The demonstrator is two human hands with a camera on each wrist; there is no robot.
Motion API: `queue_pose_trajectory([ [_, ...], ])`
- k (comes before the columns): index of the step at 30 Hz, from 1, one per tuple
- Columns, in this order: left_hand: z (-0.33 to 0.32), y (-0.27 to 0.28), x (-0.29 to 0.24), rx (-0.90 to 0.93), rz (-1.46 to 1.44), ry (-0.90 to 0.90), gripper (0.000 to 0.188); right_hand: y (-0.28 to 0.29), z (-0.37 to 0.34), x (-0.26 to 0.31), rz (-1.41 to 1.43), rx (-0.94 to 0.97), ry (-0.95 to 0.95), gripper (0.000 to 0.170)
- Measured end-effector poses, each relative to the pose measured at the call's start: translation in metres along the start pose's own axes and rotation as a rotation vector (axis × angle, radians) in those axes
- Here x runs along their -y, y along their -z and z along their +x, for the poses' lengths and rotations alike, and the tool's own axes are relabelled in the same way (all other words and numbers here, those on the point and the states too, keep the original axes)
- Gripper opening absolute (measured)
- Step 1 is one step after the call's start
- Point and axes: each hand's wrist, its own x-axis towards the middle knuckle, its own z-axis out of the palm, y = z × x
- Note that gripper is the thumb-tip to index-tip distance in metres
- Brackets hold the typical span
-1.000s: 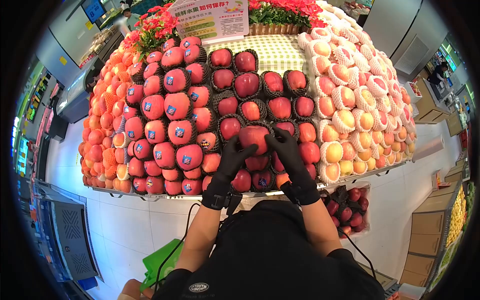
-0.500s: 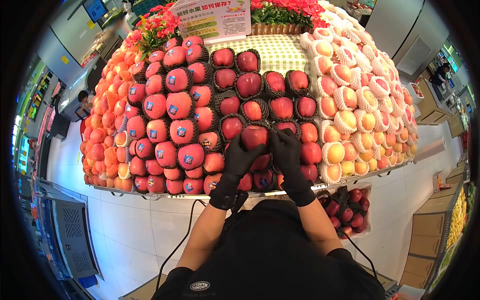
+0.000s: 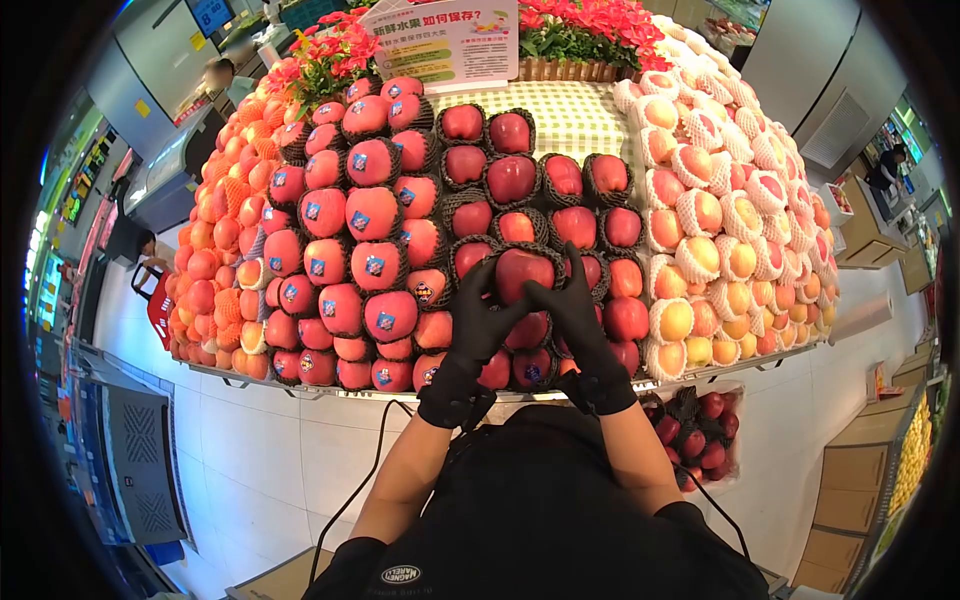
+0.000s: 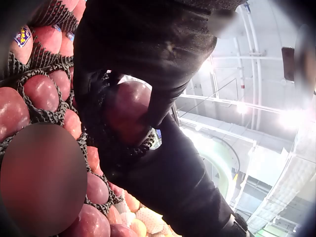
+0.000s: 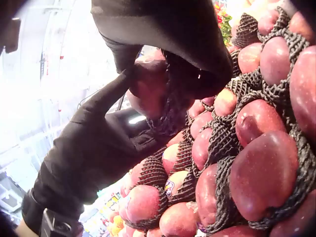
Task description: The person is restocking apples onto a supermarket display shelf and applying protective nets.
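A red apple (image 3: 523,270) in a black foam net is held between both black-gloved hands, over the front middle of the dark red apples. My left hand (image 3: 484,318) grips its left side. My right hand (image 3: 574,315) holds it from the right, its thumb reaching across the near side and its index finger pointing up. In the left wrist view, the apple (image 4: 129,106) shows between the two hands, with the net bunched around its lower part. The right wrist view shows the netted apple (image 5: 148,89) partly hidden by gloved fingers.
Large stickered apples (image 3: 365,210) are stacked at left, and paler fruit in white nets (image 3: 700,215) at right. Behind are a checkered cloth (image 3: 575,115), a sign (image 3: 445,45) and red flowers (image 3: 590,20). A bag of dark apples (image 3: 705,435) sits on the floor at right.
The right thumb has come across the near side of the apple, and the right index finger has straightened. The head view has shifted slightly. A person with a red basket has appeared at far left.
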Motion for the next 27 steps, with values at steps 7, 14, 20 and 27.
queue_pose_trajectory([
  [7, -0.005, -0.006, -0.023, -0.08, 0.068, -0.081, 0.07, 0.004, 0.005, -0.002, 0.313, 0.117, -0.06, 0.082],
  [14, -0.004, -0.009, -0.004, -0.254, 0.301, -0.251, 0.062, -0.007, 0.008, -0.002, 0.234, 0.007, -0.091, 0.076],
  [20, 0.006, 0.005, 0.017, -0.164, -0.187, -0.051, 0.043, 0.0, 0.008, 0.003, 0.315, 0.075, -0.04, 0.066],
  [27, 0.005, -0.002, 0.02, -0.14, -0.241, 0.017, 0.039, 0.003, 0.009, 0.015, 0.423, 0.054, -0.171, 0.064],
])
